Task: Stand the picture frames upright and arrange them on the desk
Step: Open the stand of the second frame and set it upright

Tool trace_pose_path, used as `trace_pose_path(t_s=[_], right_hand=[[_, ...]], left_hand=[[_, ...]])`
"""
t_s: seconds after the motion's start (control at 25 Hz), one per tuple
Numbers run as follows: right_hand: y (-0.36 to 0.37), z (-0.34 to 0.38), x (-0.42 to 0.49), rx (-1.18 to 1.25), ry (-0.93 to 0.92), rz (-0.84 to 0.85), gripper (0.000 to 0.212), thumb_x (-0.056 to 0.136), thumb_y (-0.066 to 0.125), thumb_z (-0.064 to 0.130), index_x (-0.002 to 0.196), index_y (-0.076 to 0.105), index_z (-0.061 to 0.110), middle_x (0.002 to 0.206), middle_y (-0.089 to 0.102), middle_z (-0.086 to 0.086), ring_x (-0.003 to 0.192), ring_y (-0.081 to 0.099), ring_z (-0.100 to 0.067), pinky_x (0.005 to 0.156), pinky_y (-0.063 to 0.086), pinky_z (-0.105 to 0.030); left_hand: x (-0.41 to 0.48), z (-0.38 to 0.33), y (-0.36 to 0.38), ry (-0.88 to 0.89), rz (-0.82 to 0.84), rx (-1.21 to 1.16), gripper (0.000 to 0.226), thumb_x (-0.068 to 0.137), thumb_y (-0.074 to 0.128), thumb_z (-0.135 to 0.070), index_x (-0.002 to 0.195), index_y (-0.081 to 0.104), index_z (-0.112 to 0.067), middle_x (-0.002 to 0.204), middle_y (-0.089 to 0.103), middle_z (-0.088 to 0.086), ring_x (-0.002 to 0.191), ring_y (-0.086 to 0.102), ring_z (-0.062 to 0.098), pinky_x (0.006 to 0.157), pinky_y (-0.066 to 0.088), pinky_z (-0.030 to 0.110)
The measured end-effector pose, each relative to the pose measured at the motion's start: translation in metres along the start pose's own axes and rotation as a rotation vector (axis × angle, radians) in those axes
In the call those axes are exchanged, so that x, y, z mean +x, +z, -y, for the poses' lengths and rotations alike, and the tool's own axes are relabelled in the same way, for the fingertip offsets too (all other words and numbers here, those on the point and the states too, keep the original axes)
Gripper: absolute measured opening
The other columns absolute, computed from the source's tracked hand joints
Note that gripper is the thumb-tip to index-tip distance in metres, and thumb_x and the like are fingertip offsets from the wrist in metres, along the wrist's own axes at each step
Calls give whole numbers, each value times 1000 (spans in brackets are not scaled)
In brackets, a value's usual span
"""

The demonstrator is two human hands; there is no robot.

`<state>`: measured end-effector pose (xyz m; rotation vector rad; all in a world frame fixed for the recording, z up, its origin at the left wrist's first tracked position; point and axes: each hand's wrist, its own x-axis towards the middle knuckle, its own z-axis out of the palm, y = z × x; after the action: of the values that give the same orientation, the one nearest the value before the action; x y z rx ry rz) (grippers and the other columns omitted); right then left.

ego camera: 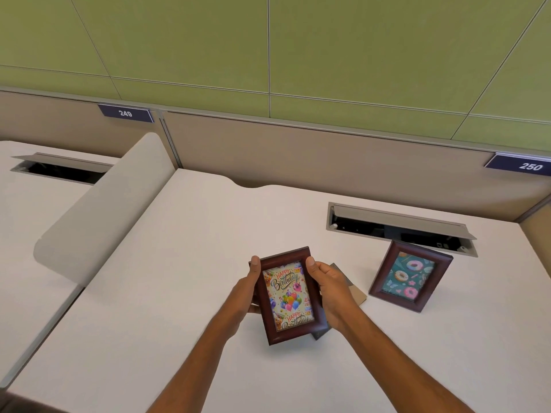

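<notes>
A dark wooden picture frame with a "Happy Birthday" balloon picture (287,296) is held above the white desk (185,263), picture side facing me. My left hand (249,289) grips its left edge and my right hand (329,289) grips its right edge. Under the frame and my right hand lies something flat, brown and grey (356,295), mostly hidden. To the right, a second dark frame with a doughnut picture (410,275) stands upright on the desk, leaning slightly back.
An open cable hatch (399,226) is set into the desk just behind the doughnut frame. A beige divider panel (101,210) borders the desk on the left, with another desk and hatch beyond it. A partition wall (298,150) runs along the back.
</notes>
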<state>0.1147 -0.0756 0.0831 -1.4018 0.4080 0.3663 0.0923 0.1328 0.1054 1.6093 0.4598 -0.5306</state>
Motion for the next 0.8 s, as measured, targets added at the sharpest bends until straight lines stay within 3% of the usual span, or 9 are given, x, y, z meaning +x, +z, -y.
trace_pose_path(t_s=[0.28,0.4,0.56,0.64,0.8], right_hand=[[6,7,6,-47,-10,23,47,101,65,50,118,75,7,111,85,-9,105,81,-33,94,66,-47],[7,13,10,-102,-20,43,44,101,66,50,114,77,10,107,86,-6,100,83,-28,82,66,-37],[9,24,20,-135,-22,61,37,105,63,45,113,78,11,101,86,-2,82,83,-14,61,61,-19],[10,31,28,-156,-25,75,40,104,61,47,116,77,12,107,86,-3,89,83,-16,65,62,-21],[10,36,54,-198,-35,75,45,105,56,53,119,76,15,114,84,-3,112,77,-25,92,61,-37]], left_hand=[[9,-3,-3,-5,-29,-138,80,87,27,-91,120,77,-38,118,84,-2,115,78,25,107,58,54],[18,-6,-2,-45,-62,-284,87,90,25,-92,123,79,-32,117,85,3,116,78,30,110,55,60],[32,-20,-2,-66,-90,-313,84,95,28,-88,120,79,-25,113,86,5,114,79,30,110,54,55],[41,-28,-3,-52,-100,-295,78,98,33,-84,119,80,-26,112,86,4,113,78,29,110,53,54],[65,-46,-3,-18,-111,-249,70,101,36,-79,118,79,-26,113,85,4,113,78,28,105,53,50]])
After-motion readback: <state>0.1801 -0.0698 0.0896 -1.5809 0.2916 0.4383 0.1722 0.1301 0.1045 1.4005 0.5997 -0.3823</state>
